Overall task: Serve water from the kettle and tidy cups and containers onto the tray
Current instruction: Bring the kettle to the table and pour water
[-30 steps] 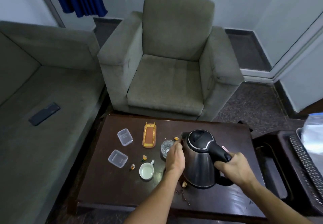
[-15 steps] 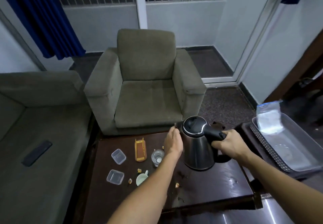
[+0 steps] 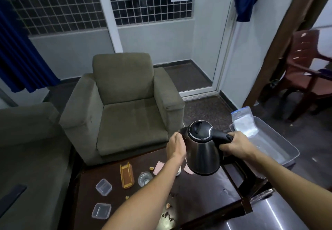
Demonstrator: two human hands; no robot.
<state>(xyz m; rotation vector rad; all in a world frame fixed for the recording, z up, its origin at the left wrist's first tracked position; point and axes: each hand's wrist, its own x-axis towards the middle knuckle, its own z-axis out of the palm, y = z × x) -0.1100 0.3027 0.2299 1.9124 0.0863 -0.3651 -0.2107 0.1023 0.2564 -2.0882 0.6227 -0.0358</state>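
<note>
Your right hand [image 3: 235, 146] is wrapped tight around the black handle of the kettle [image 3: 202, 150], and your left hand [image 3: 176, 147] lies against the kettle's side by the spout, fingers curled to the metal rather than closed around it. Between them you hold the kettle clear of the dark table [image 3: 206, 190], upright, above its far right end.

From the head view, the only one you have, the task reads as barely begun or midway. A glass [image 3: 144, 178] stands near the table's middle, beside a narrow orange tray-like holder [image 3: 126, 175]; whether it has water in it you cannot tell from here. 2 clear plastic containers [image 3: 103, 186] sit towards the left edge, one behind the other, both empty as far as can be seen and neither yet moved. A pink lid or pad [image 3: 158, 167] shows by your left wrist. Crumbs and small scraps lie scattered over the near part of the table. A grey bin-like tray [image 3: 280, 147] waits off to the right, with a clear bag [image 3: 244, 122] propped at its far end; none of the cups or containers is in it.

As for the kettle: dark brushed steel body, black lid shut with a chrome ring, spout pointing left towards your left hand. No water is coming out.
</note>
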